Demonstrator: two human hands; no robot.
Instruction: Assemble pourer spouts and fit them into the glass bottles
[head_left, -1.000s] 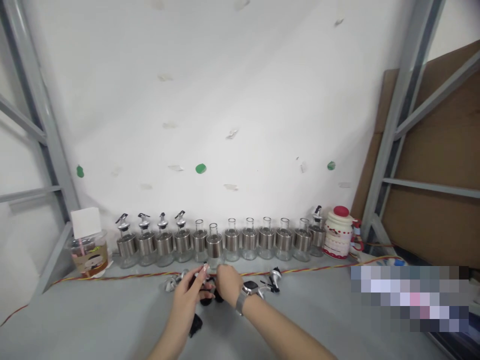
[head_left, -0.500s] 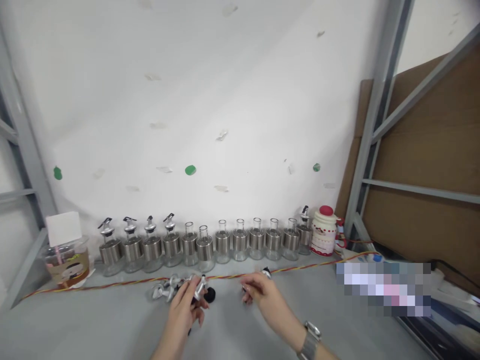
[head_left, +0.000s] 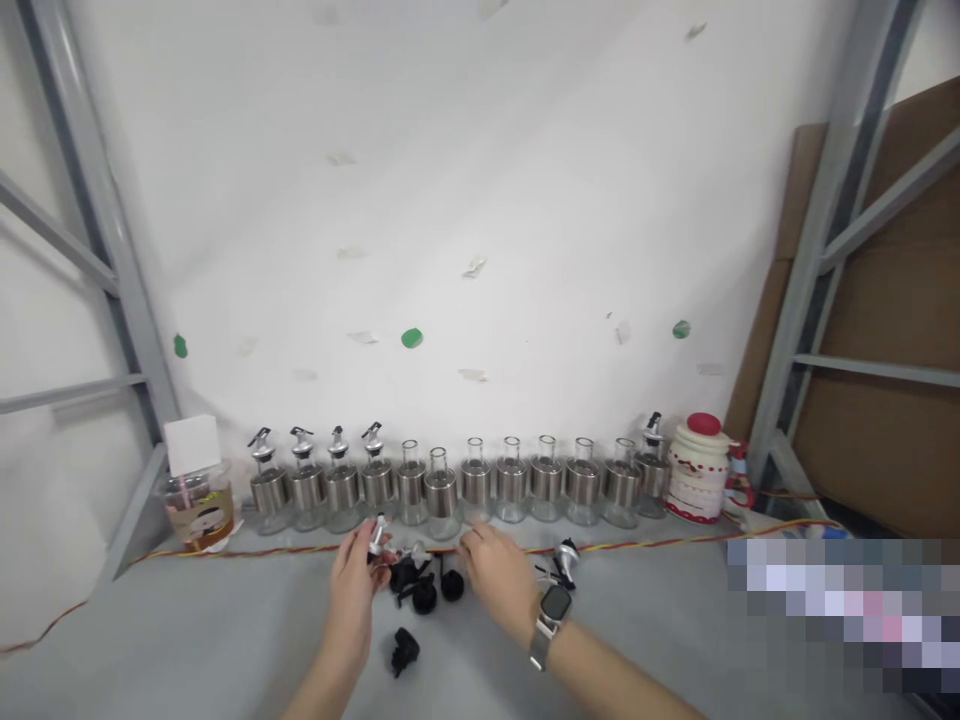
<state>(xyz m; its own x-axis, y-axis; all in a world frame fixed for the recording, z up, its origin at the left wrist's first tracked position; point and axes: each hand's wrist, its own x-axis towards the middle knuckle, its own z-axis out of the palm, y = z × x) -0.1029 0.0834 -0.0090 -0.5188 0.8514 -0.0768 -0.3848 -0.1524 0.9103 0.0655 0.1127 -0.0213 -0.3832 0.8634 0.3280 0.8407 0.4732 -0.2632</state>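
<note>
My left hand (head_left: 354, 572) is closed around a silver pour spout (head_left: 377, 535), held upright just above the table. Beside it lies a cluster of pour spouts with black stoppers (head_left: 424, 594). My right hand (head_left: 496, 572), wearing a watch, has its fingers curled in front of a glass bottle (head_left: 476, 485) with a steel band. Whatever its fingertips hold or touch is hidden. A single black stopper piece (head_left: 405, 650) lies nearer to me, and a silver spout (head_left: 567, 563) rests right of my right hand.
Along the wall stands a row of banded glass bottles (head_left: 511, 480), several bearing spouts (head_left: 262, 443). At its ends are a plastic drink cup (head_left: 199, 505) and a cream jar with a red lid (head_left: 697, 475). A twisted red-yellow cord (head_left: 622, 543) crosses the table.
The view has swung to the left, so the row appears further right. My right hand has moved forward and leftward toward the bottles. My left hand keeps the spout.
</note>
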